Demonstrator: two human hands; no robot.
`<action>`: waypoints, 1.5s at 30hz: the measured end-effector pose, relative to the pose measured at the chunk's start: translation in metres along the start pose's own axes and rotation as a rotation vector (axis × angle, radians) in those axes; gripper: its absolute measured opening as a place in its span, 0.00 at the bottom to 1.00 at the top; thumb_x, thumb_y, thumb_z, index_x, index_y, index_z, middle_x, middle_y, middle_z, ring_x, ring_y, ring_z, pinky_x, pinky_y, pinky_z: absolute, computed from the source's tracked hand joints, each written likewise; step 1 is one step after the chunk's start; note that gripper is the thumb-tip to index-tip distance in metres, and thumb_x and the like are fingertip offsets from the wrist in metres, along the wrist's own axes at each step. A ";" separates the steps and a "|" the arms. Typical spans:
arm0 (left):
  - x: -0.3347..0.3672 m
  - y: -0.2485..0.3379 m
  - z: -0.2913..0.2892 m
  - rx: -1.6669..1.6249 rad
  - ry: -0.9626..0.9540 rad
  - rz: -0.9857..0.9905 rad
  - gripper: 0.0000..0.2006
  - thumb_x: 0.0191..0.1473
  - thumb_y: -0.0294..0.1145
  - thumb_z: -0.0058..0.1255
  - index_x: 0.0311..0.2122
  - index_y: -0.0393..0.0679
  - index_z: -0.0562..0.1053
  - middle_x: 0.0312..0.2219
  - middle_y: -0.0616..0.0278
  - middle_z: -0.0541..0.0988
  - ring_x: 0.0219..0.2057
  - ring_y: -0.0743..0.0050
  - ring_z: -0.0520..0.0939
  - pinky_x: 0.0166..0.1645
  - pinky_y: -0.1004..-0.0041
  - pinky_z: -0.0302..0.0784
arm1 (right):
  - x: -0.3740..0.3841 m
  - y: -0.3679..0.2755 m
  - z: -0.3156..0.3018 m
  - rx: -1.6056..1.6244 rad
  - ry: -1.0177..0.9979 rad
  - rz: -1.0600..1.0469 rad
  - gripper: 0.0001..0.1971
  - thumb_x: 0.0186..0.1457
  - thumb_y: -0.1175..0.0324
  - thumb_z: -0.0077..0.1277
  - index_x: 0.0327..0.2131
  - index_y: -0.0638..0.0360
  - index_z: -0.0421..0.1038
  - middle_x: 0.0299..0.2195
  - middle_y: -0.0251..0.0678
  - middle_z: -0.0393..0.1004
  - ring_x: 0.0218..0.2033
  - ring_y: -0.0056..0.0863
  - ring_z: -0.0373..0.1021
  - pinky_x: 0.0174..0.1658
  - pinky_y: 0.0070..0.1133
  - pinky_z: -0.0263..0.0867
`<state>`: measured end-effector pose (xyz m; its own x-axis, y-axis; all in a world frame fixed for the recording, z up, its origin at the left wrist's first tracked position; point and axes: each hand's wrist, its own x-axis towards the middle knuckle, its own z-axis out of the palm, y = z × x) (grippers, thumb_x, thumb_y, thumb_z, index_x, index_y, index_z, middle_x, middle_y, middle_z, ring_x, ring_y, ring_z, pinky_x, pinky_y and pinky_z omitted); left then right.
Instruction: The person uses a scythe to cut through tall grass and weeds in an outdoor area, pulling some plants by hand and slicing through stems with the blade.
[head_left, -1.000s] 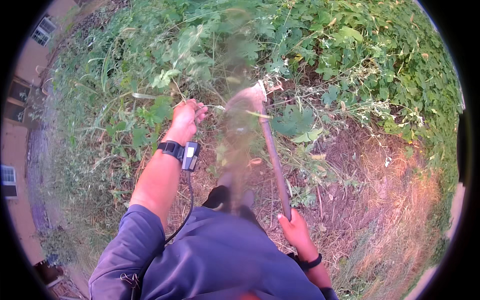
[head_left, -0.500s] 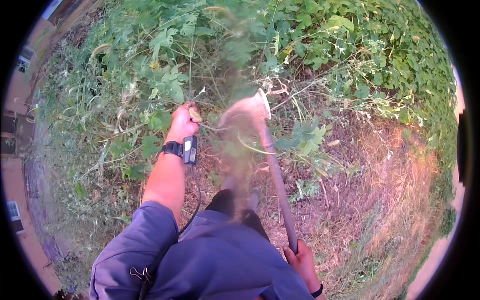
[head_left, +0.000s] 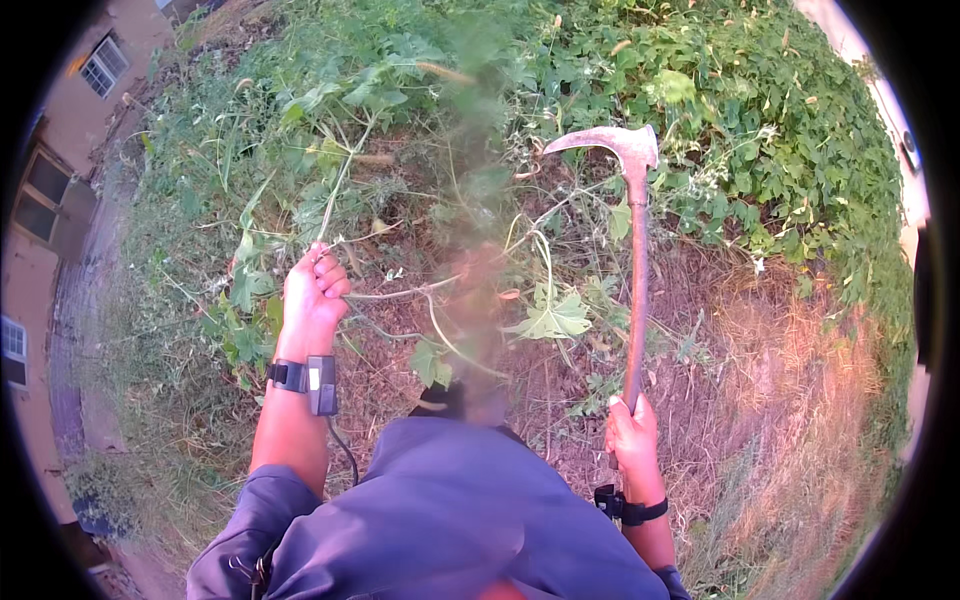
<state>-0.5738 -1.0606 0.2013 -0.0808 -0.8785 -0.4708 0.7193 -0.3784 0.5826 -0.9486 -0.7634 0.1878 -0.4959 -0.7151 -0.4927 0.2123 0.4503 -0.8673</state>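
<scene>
My left hand (head_left: 316,290) is closed around a green vine stem (head_left: 342,190), which runs up from the fist into the leaves. Trailing vine (head_left: 400,295) with a few broad leaves also stretches from beside that fist toward the middle. On the right, my right hand (head_left: 633,436) grips the lower end of a sickle (head_left: 638,290) with a long wooden handle. It stands nearly upright in view, its curved metal blade (head_left: 600,138) pointing left over the plants, apart from my left hand. A large pale leaf (head_left: 552,318) hangs between the hands.
Dense green vines (head_left: 740,130) cover the far side and right. Dry brown grass (head_left: 780,370) lies to the right. A building with windows (head_left: 103,66) stands at the far left. A blurred vertical smear crosses the middle of the view.
The sickle has swung up and right, its blade now sharp in view. My right hand has risen. My left hand has come nearer and left, drawing vine with it.
</scene>
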 end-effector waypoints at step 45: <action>-0.159 -0.070 -0.118 0.313 0.057 -0.166 0.07 0.63 0.35 0.42 0.33 0.46 0.67 0.15 0.74 0.61 0.12 0.86 0.57 0.15 0.81 0.50 | 0.070 0.028 0.085 -0.912 -0.343 -0.218 0.14 0.54 0.61 0.51 0.37 0.63 0.69 0.24 0.42 0.74 0.29 0.39 0.73 0.35 0.34 0.67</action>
<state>-0.5300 -0.8598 0.1571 -0.1339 -0.7834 -0.6069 0.4528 -0.5931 0.6657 -0.9056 -0.8461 0.1228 -0.1463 -0.8820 -0.4481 -0.6533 0.4262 -0.6257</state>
